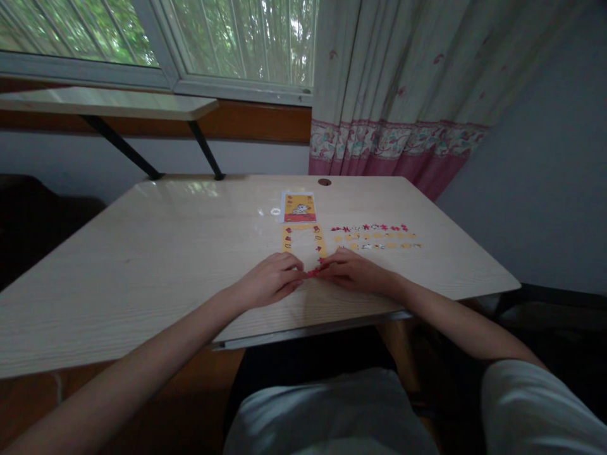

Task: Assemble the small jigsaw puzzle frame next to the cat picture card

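Observation:
A partly joined jigsaw puzzle border, yellow with small red and dark figures, lies on the table around a bare middle. Along its lower edge run red puzzle pieces. My left hand is closed at the left end of these red pieces, fingertips pinched on one. From the other side my right hand pinches a red piece near the border's lower right corner. My fingers partly cover both lower corners. Directly above the border lies a picture card showing a pale animal on yellow and red.
Loose puzzle pieces lie in rows to the right, red ones at the back and yellow ones nearer. The pale wooden table has a round cable hole at the back. A raised shelf stands at the left, a curtain behind.

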Demonstrator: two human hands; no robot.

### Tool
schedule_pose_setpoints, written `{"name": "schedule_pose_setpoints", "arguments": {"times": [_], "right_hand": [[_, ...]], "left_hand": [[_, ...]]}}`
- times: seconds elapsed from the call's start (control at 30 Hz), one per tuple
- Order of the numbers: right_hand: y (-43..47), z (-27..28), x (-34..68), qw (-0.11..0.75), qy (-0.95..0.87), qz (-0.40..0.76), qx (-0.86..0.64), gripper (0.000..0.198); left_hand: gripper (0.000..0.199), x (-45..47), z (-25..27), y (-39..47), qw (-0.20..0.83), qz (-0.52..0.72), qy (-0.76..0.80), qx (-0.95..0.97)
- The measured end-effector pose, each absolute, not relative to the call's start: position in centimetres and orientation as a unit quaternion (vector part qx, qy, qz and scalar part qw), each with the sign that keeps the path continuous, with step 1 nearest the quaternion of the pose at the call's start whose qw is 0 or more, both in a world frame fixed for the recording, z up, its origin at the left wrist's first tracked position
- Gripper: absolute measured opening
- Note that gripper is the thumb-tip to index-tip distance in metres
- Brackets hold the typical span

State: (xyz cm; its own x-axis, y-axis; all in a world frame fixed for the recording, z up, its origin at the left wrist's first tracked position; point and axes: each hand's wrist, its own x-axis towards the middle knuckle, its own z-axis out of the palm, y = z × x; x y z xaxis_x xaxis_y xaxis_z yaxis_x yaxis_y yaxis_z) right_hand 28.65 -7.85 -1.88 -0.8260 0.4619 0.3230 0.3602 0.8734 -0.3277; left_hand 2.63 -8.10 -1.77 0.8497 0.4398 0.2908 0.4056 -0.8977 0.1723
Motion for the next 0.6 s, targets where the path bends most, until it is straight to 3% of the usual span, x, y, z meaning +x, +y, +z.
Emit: {"name": "schedule_pose_setpoints", "arguments": {"times": [0.2,0.6], "right_hand": [[-7.8,-1.8,28.5,0.182,-0.953,0.123,-0.211,0.025],[-7.7,-2.0,29.8,0.225,-0.939,0.118,-0.23,0.019]], "left_hand": [[0.023,2.7,-1.7,-8.2,0.056,0.16,0.22,0.961],[0.029,3.0,-1.9,-8.7,0.04,0.146,0.228,0.962]]}}
